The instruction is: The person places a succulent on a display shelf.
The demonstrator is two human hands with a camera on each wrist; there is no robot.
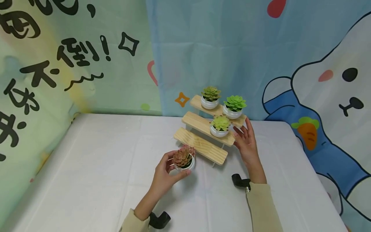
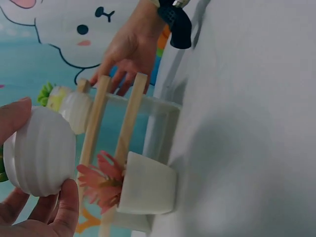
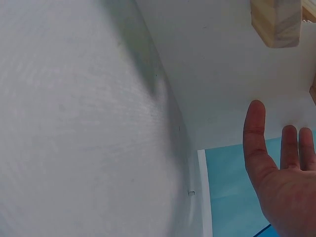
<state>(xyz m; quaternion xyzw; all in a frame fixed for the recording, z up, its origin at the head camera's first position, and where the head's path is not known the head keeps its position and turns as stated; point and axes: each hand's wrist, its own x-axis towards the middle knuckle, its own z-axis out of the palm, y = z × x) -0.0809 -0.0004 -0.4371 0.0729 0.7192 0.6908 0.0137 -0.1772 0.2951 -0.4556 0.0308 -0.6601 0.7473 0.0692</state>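
Observation:
My left hand [image 1: 163, 177] holds a reddish-brown artificial succulent [image 1: 182, 158] by its white pot [image 2: 45, 152], raised above the table in front of the shelf. A pink succulent [image 2: 103, 181] in a white pot [image 2: 148, 186] stands on the table by the shelf's front, mostly hidden behind the held one in the head view. The three-tier wooden shelf [image 1: 200, 145] bears two green succulents on the top tier and a yellow-green succulent [image 1: 221, 123] on the middle tier. My right hand [image 1: 247, 143] is at the shelf's right end, fingers extended in the right wrist view.
A white cloth covers the table [image 1: 95, 170]. Printed fabric [image 1: 203, 48] hangs behind and along the left side, close to the shelf's back. Black camera mounts [image 1: 159, 220] stick out from both wrists.

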